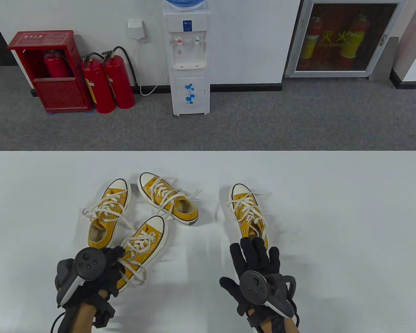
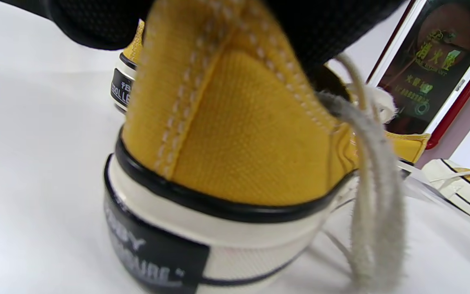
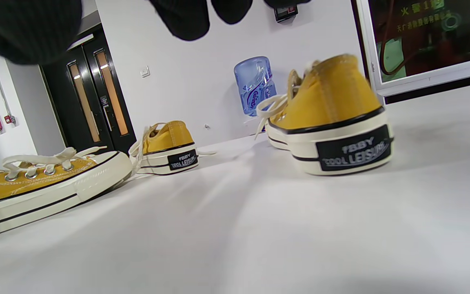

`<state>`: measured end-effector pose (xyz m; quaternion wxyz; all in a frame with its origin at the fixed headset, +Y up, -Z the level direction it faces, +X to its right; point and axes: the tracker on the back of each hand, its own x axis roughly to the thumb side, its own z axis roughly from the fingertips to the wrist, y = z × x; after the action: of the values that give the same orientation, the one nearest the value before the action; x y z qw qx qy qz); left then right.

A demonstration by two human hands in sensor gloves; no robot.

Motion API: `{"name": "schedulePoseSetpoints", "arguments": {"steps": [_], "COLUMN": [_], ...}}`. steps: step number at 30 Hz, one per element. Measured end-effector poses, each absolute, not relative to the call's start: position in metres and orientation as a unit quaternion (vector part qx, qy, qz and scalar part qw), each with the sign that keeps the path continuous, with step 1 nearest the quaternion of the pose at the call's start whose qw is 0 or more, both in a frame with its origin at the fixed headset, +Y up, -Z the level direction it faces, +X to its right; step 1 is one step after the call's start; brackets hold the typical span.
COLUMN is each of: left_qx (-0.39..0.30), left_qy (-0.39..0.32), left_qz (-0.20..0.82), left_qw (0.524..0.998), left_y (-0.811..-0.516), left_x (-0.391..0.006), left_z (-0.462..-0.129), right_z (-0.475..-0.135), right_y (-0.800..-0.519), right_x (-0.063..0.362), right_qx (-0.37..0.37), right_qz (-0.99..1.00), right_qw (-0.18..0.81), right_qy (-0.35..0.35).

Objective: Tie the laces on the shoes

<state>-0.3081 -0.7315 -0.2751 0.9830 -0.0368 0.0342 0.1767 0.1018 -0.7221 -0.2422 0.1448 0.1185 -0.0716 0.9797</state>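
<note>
Four yellow shoes lie on the white table (image 1: pixel 350 194), all with loose white laces. Three sit in a cluster by the left hand (image 1: pixel 90 274): a far-left shoe (image 1: pixel 109 211), a middle shoe (image 1: pixel 166 197) lying beyond the fingertips, and a near shoe (image 1: pixel 144 246) whose heel is under the left fingers. The fourth shoe (image 1: pixel 248 211) stands apart, straight ahead of the right hand (image 1: pixel 256 274).

The left hand grips the heel of the near shoe; the left wrist view shows black glove fabric pressed over the top of its yellow heel (image 2: pixel 235 134), with one frayed lace (image 2: pixel 375 212) hanging down just beside it. How each finger lies is hidden by the tracker and the shoe.

The right hand is spread flat, fingers released and holding nothing. In the table view its fingertips (image 1: pixel 253 246) overlap the heel of the fourth shoe, but the right wrist view shows that heel (image 3: pixel 341 134) well ahead of the fingertips (image 3: pixel 186 18), so actual contact cannot be confirmed.

Beyond the table stand one water dispenser (image 1: pixel 189 59), two loose red extinguishers (image 1: pixel 107 83) and one red cabinet (image 1: pixel 50 69). The heels of the near and fourth shoes are covered by the hands in the table view.
</note>
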Motion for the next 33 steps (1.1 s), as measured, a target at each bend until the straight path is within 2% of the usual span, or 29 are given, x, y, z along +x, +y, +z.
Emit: {"name": "schedulePoseSetpoints", "arguments": {"steps": [16, 24, 33], "left_qx": [0.008, 0.029, 0.061], "left_qy": [0.064, 0.05, 0.004], "left_qz": [0.139, 0.138, 0.189], "left_qw": [0.988, 0.989, 0.98], "left_y": [-0.735, -0.725, -0.71], "left_x": [-0.307, -0.307, -0.297], "left_z": [-0.282, -0.277, -0.267], "right_z": [-0.243, -0.243, -0.244], "right_y": [-0.722, -0.722, -0.722], "right_x": [0.102, 0.103, 0.106], "right_qx": [0.123, 0.12, 0.117], "right_qz": [0.976, 0.976, 0.975], "right_qw": [0.159, 0.164, 0.169], "right_qy": [-0.08, -0.083, -0.09]}}
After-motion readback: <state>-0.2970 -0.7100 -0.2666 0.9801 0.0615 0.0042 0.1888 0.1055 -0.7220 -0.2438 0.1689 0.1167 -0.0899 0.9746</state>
